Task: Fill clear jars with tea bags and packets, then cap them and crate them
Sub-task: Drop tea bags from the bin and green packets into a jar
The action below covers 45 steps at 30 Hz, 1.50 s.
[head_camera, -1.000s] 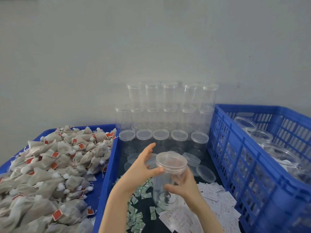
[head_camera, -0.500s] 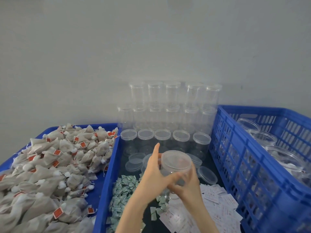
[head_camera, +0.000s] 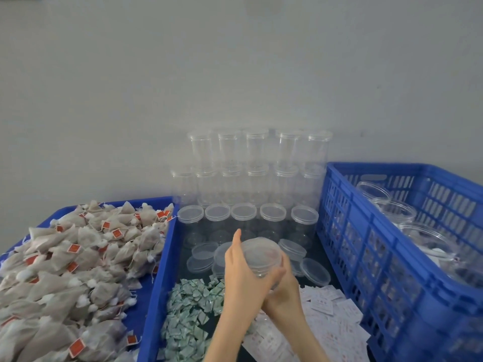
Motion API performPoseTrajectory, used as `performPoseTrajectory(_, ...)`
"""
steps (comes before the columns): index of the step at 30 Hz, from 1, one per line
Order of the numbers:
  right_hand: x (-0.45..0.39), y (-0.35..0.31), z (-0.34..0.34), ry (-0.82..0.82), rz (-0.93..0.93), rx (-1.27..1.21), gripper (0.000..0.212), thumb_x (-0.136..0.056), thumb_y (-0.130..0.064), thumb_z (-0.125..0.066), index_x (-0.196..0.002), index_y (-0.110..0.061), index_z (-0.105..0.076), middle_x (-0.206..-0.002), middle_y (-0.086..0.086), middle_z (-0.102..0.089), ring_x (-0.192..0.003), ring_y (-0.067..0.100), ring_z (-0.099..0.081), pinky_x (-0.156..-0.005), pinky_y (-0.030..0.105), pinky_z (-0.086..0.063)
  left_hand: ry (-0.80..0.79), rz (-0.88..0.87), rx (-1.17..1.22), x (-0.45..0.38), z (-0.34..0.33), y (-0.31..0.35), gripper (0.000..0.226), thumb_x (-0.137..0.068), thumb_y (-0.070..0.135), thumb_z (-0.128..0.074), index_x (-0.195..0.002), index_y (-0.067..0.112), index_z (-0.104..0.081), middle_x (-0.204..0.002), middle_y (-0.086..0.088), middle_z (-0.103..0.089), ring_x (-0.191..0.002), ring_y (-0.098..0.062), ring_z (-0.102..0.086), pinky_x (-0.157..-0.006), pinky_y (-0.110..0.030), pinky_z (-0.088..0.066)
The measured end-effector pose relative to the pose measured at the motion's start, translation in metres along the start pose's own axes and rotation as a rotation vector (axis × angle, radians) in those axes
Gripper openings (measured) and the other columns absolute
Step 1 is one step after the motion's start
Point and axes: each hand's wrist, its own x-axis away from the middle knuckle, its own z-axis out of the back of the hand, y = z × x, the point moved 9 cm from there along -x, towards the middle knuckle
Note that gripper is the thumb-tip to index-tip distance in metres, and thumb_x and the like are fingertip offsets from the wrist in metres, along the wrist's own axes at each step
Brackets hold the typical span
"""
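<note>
clear capped jar (head_camera: 262,257), upright, held mid-air

Dark tabletop (head_camera: 317,253), blue tray (head_camera: 167,246) of tea bags, blue crate (head_camera: 347,231), stacked clear jars (head_camera: 257,152), loose lids (head_camera: 315,268), scattered packets (head_camera: 188,314)

No text can be read: print on the white packets (head_camera: 324,307) and red tea-bag tags (head_camera: 74,248) is too blurred.

Both forearms rise from the bottom edge and meet at centre. The left hand (head_camera: 244,276) lies in front, forefinger pointing up, thumb and fingers curled in a grip on the lid of a clear jar (head_camera: 262,256). The right hand (head_camera: 283,291) sits behind and below, fingers wrapped round the jar's body
</note>
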Motion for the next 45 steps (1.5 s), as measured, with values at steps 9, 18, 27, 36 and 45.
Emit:
performPoseTrajectory(9,-0.001,0.025,-0.003,-0.269,-0.079,-0.106,0.088,-0.052,-0.007,-0.086,-0.131,-0.018,-0.05,-0.121,0.0,-0.07,-0.113,0.016,-0.066,-0.083,0.027,-0.056,-0.41,0.041,0.156,-0.015,0.01,-0.016,0.091,-0.064,0.03,-0.087,-0.134,0.052,-0.032,-0.133,0.015,-0.044,-0.119,-0.002,-0.053,-0.095,-0.021,-0.045)
performPoseTrajectory(18,0.001,0.008,0.0,0.041,0.069,0.088,0.076,-0.06,-0.027,-0.087,-0.124,-0.042,-0.049,-0.116,-0.018,-0.067,-0.106,0.001,-0.066,-0.081,0.02,-0.054,0.082,-0.001,-0.067,0.001,0.006,0.007,0.089,-0.064,0.03,-0.085,-0.138,0.038,-0.036,-0.128,0.016,-0.039,-0.12,-0.004,-0.042,-0.091,-0.014,-0.037)
performPoseTrajectory(27,-0.001,0.029,0.011,-0.24,-0.084,-0.162,0.101,-0.045,-0.018,-0.091,-0.136,-0.017,-0.046,-0.127,0.0,-0.068,-0.119,0.018,-0.064,-0.099,0.038,-0.053,-0.35,-0.015,-0.009,-0.011,0.021,0.003,0.077,-0.08,0.018,-0.076,-0.138,0.046,-0.033,-0.124,0.018,-0.051,-0.116,0.0,-0.053,-0.094,-0.018,-0.046)
performPoseTrajectory(36,0.005,0.038,-0.009,-0.223,-0.083,-0.114,0.096,-0.048,-0.012,-0.087,-0.135,-0.024,-0.049,-0.119,-0.011,-0.07,-0.111,0.01,-0.067,-0.082,0.022,-0.055,-0.241,-0.036,-0.012,-0.015,0.005,-0.006,0.075,-0.067,0.026,-0.086,-0.126,0.047,-0.044,-0.124,0.021,-0.052,-0.107,0.008,-0.054,-0.077,-0.007,-0.043)
performPoseTrajectory(45,0.009,0.024,0.029,0.089,0.023,-0.012,0.096,-0.039,-0.037,-0.088,-0.125,-0.042,-0.048,-0.117,-0.022,-0.062,-0.102,-0.012,-0.06,-0.077,0.003,-0.045,0.12,0.15,-0.037,-0.057,0.02,-0.046,0.073,-0.075,0.051,-0.074,-0.137,0.031,-0.041,-0.137,0.003,-0.047,-0.122,-0.019,-0.048,-0.098,-0.039,-0.043)
